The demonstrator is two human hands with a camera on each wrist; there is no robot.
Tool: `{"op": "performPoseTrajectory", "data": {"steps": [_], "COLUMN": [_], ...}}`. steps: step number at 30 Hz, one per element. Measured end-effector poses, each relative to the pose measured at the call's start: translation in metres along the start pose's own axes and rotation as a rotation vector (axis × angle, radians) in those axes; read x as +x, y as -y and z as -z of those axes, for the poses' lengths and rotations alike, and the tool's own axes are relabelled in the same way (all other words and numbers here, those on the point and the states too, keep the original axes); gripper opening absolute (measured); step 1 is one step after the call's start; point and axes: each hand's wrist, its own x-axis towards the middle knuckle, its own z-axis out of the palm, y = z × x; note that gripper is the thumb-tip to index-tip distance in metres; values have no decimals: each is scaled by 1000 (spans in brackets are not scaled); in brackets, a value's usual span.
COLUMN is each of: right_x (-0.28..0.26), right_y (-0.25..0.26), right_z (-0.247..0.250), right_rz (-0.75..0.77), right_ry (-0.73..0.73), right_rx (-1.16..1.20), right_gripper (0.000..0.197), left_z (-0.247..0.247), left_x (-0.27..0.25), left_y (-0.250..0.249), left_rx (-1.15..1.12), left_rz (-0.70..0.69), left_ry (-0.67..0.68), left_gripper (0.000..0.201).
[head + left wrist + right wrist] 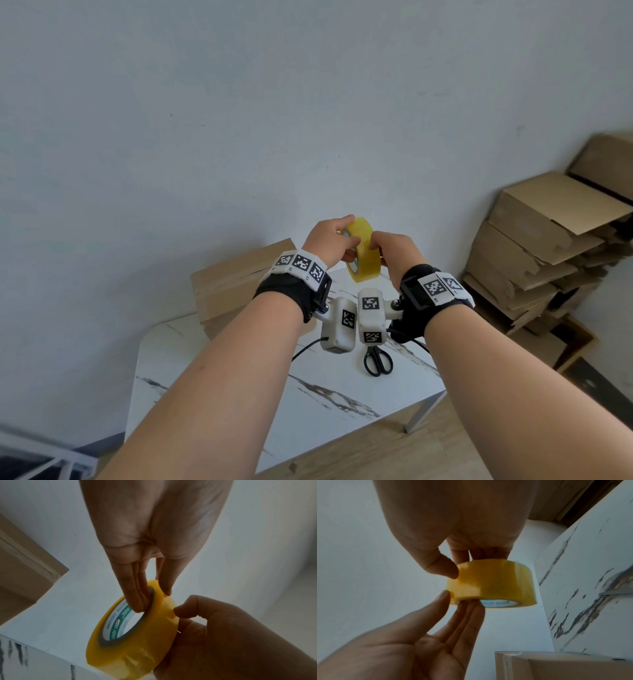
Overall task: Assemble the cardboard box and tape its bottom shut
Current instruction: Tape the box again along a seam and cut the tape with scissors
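Observation:
A yellow tape roll (363, 251) is held in the air above the table by both hands. My left hand (349, 233) pinches it, fingers (137, 599) inside the core and thumb on the outer face. My right hand (375, 246) grips the roll's other side, its thumb (443, 568) pressed on the outer tape surface and its fingers behind the roll (491, 582). The cardboard box (236, 281) stands on the table beyond and left of my hands, untouched. A pale strip runs along its seam (25, 558).
Black scissors (376, 359) lie on the white marble-pattern table (212, 370) under my wrists. A stack of several folded cardboard boxes (541, 246) leans against the wall at the right, on the wooden floor. A plain wall fills the background.

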Motion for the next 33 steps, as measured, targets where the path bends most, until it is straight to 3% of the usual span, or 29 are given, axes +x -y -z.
{"op": "performPoseTrajectory", "data": {"steps": [8,12,17,29,31,33], "right_x": [-5,-5,-2,9,6,3], "right_y": [-5,-6,-3,-2,0,-3], "right_z": [-4,-6,-7,-5,-5,-5], "right_rz": [18,34,13,-81,-81,-46], "right_ry": [29,22,16,-18,-10,20], "right_rx": [22,47,87,8,-22,-24], "right_gripper": [20,22,16,1,8,28], "left_z": [6,6,4,1,1,3], "left_x": [4,4,-3,5,6,9], "left_y": [5,4,2,3,4,6], "left_rx": [-39,42,87,71,42,-30], "left_rz": [49,-7,-23,13,31,68], "left_ry": [-27,2,74,53,44,23], "left_gripper": [52,49,58,61,60,59]}}
